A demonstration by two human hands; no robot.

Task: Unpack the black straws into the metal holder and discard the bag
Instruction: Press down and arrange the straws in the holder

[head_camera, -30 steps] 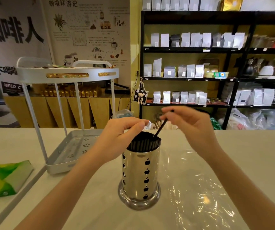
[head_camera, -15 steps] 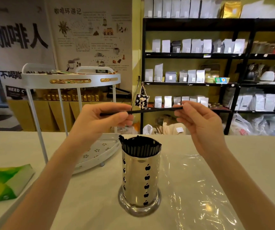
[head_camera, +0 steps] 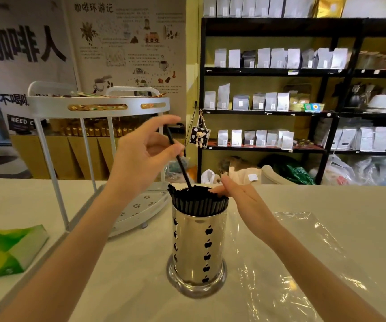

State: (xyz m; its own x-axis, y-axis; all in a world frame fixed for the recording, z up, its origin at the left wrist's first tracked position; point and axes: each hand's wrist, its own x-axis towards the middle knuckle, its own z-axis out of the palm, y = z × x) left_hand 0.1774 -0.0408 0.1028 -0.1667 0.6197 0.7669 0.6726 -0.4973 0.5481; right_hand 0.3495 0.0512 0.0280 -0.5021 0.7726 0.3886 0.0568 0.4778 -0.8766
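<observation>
A shiny metal holder (head_camera: pixel 198 247) with black apple cutouts stands on the pale counter, packed with black straws (head_camera: pixel 196 201) that fan out above its rim. My left hand (head_camera: pixel 145 154) is above and left of the holder, pinching one black straw (head_camera: pixel 178 159) that slants down with its lower end among the others. My right hand (head_camera: pixel 236 196) lies flat, fingers together, fingertips touching the straw tops at the right rim. The clear plastic bag (head_camera: pixel 303 263) lies flat and crinkled on the counter to the right of the holder.
A white two-tier rack (head_camera: pixel 99 108) stands left behind the holder, its lower tray (head_camera: pixel 141 208) close to it. A green-and-white box (head_camera: pixel 6 249) lies at the left edge. Black shelves (head_camera: pixel 280 73) of pouches fill the wall behind the counter.
The single straw was held level between both hands; now only my left hand holds it, tilted with its tip down in the holder. My right hand let go and dropped onto the straw tops.
</observation>
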